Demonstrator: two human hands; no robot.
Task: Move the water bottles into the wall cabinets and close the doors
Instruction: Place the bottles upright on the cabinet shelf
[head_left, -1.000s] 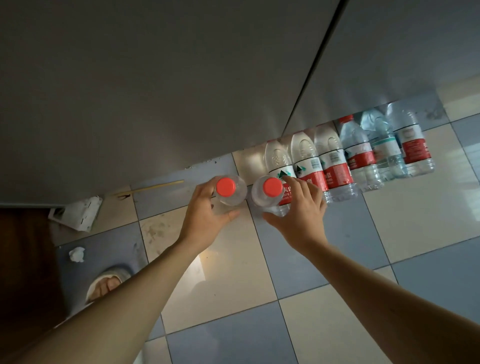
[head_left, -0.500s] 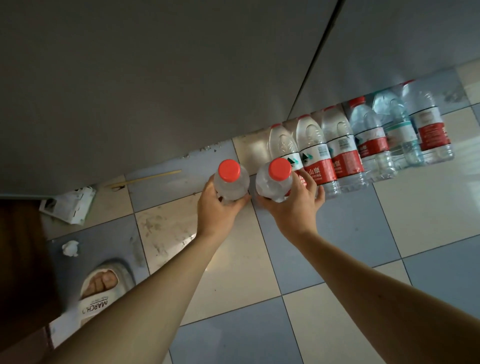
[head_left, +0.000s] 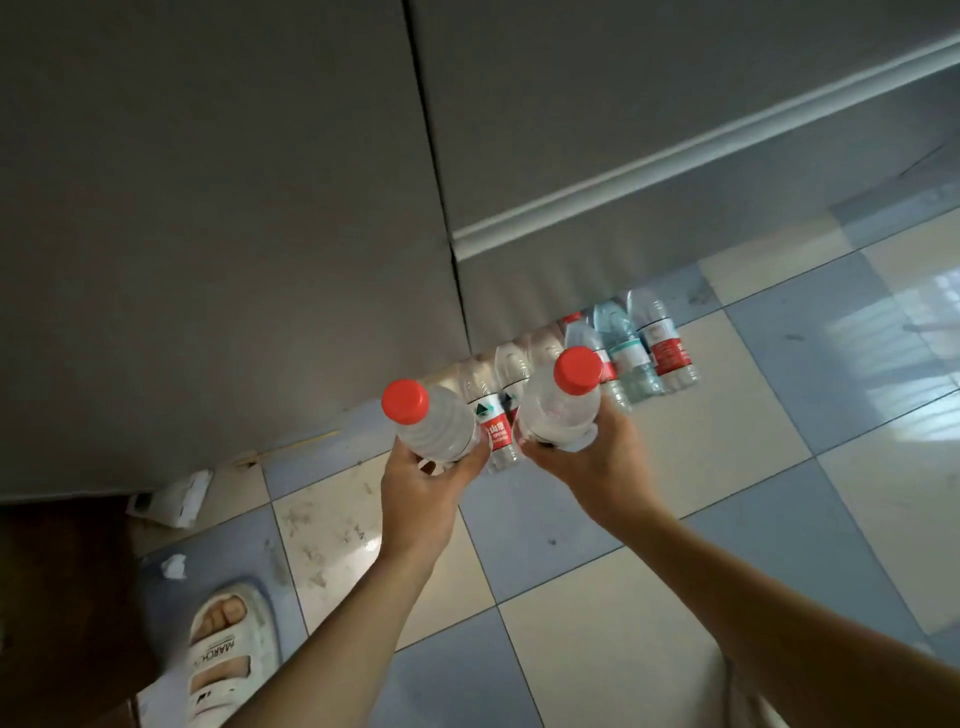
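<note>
Grey cabinet doors (head_left: 218, 234) fill the upper frame, shut; remaining clear plastic bottles (head_left: 631, 353) are lined along their foot on the tiled floor (head_left: 597, 649). At centre, two clear red-capped bottles are gripped low on the body, left hand (head_left: 421, 488) round one (head_left: 431, 426), right hand (head_left: 597, 462) round the other (head_left: 558, 410), caps toward the camera, long axes near upright, presumably ready for shelving

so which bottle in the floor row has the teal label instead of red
The teal-label bottle, second from the row's right end, just left of the last red-label bottle.

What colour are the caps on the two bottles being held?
Red, on both bottle caps, clearest in the head view.
</note>
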